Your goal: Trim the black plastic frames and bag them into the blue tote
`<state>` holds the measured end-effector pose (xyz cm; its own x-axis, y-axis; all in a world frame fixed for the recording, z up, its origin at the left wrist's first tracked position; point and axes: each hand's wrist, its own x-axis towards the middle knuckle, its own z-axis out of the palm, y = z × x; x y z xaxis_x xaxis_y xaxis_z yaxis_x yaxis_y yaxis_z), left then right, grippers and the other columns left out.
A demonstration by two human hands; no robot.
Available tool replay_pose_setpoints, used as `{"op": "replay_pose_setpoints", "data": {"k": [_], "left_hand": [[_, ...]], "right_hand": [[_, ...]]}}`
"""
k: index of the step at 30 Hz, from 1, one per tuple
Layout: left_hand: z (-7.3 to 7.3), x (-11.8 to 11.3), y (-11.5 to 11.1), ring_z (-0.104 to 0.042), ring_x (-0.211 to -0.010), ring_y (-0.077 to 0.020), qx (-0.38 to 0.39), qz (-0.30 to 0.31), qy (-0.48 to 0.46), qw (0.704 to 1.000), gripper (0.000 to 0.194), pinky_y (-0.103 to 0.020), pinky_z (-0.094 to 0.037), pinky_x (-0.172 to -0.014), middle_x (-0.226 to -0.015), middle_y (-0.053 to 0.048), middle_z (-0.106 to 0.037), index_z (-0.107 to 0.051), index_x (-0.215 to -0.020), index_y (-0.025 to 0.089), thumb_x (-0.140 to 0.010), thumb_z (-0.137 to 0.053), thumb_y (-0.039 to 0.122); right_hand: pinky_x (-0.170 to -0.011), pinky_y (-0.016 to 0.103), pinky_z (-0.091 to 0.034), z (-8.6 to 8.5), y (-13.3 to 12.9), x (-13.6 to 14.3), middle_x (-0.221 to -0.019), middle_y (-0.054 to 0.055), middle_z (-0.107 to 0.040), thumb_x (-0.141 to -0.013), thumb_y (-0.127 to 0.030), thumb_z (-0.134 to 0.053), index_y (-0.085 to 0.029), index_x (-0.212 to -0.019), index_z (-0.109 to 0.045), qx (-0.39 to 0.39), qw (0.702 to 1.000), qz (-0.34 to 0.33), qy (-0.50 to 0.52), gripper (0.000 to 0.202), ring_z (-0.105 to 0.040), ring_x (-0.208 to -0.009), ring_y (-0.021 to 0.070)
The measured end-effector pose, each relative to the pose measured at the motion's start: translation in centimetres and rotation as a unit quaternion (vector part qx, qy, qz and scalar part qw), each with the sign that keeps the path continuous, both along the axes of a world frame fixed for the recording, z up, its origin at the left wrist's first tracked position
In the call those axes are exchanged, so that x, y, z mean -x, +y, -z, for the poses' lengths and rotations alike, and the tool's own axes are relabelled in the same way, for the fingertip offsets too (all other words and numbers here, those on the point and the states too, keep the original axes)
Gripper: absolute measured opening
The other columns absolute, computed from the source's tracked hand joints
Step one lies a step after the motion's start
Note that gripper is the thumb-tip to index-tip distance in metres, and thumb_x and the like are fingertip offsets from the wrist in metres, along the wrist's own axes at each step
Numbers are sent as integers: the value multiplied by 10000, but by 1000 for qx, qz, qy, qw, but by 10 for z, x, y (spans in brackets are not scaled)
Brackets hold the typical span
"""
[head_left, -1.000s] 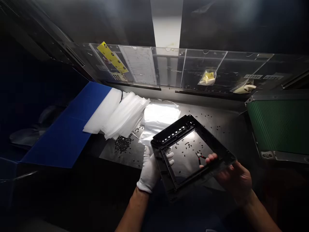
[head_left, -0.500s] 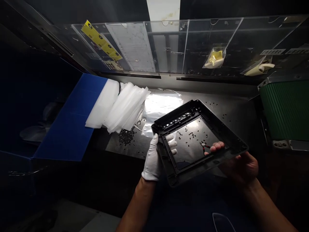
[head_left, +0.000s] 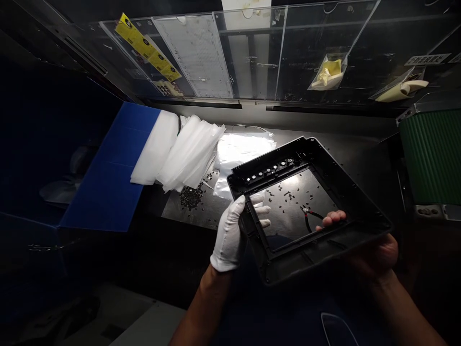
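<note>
A black rectangular plastic frame (head_left: 306, 254) with a large opening is held tilted above the metal bench. My left hand (head_left: 228, 235), in a white glove, grips its left side, thumb on top and fingers showing through the opening. My bare right hand (head_left: 378, 254) holds the lower right side from beneath, its fingertips visible at the opening's edge. A row of small round silvery parts (head_left: 268, 170) lines the frame's upper inner edge. Through the opening show red-and-black cutters (head_left: 307, 216) and scattered small black pieces (head_left: 288, 196) on the bench.
White foam sheets (head_left: 190, 154) and a blue board (head_left: 111, 168) are at the left. Silvery bags (head_left: 241, 149) lie behind the frame. A pile of black bits (head_left: 190, 198) sits near the sheets. A green ribbed block (head_left: 432, 154) stands at right.
The frame has moved slightly right and appears larger, with both hands still holding it. More of the cutters shows through the opening. The camera view has shifted a little.
</note>
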<state>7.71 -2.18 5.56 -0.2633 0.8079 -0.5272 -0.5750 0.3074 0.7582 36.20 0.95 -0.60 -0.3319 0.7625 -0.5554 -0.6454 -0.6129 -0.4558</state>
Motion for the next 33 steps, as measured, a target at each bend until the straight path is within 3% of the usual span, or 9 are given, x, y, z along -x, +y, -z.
{"op": "replay_pose_setpoints", "data": {"k": [8,12,17,20,24,28,33], "left_hand": [[-1,1,-7,-725,-980,-259,17,-21,-8,1000,432,-350,-652,-726,-1258,-163,-712,-741,-1123,127,-1005,-564,503],[-3,2,-11,-741,-1002,-275,28,-25,-17,999,453,-348,-654,-737,-1273,-166,-717,-745,-1135,134,-998,-570,529],[-5,5,-16,-767,-805,-243,54,-9,-31,998,545,-349,-646,-736,-1117,-188,-770,-737,-1176,105,-978,-576,586],[-6,3,-17,-773,-873,-270,51,-19,-43,998,546,-371,-652,-761,-1144,-186,-765,-740,-1178,115,-967,-594,597],[-10,1,-15,-744,-1043,-333,51,-28,-100,993,645,-419,-651,-786,-1230,-198,-734,-746,-1169,120,-971,-506,684],[-13,4,-12,-693,-1175,-353,79,-17,-191,978,791,-501,-591,-965,-1310,-200,-704,-734,-1189,110,-981,-338,762],[-6,5,-17,-695,-1129,-373,91,23,-282,955,895,-550,-494,-1081,-1101,-207,-761,-753,-1126,82,-884,-396,866]], "right_hand": [[-1124,542,-506,2,-3,-3,-1172,101,-717,-847,-610,-627,-232,-1072,-798,3,1000,-19,-5,472,-665,-1163,342],[-1082,536,-540,2,-3,-4,-1157,100,-728,-837,-579,-657,-233,-1071,-796,0,1000,-22,5,440,-672,-1147,337],[-1052,543,-557,2,-4,-2,-1148,87,-706,-852,-605,-640,-247,-1082,-765,13,1000,-21,17,444,-662,-1126,324],[-1020,529,-576,1,-1,0,-1103,86,-689,-836,-613,-649,-255,-1079,-742,24,999,-17,35,442,-658,-1092,310],[-921,465,-614,-2,9,0,-1024,67,-658,-851,-585,-634,-267,-1051,-712,39,997,-5,69,384,-654,-987,259],[-832,425,-625,-2,23,-6,-971,59,-641,-878,-591,-584,-272,-1000,-689,43,997,-4,63,358,-644,-871,227],[-668,356,-610,-1,42,-8,-880,49,-616,-866,-575,-592,-257,-934,-670,62,996,2,63,334,-597,-715,185]]}}
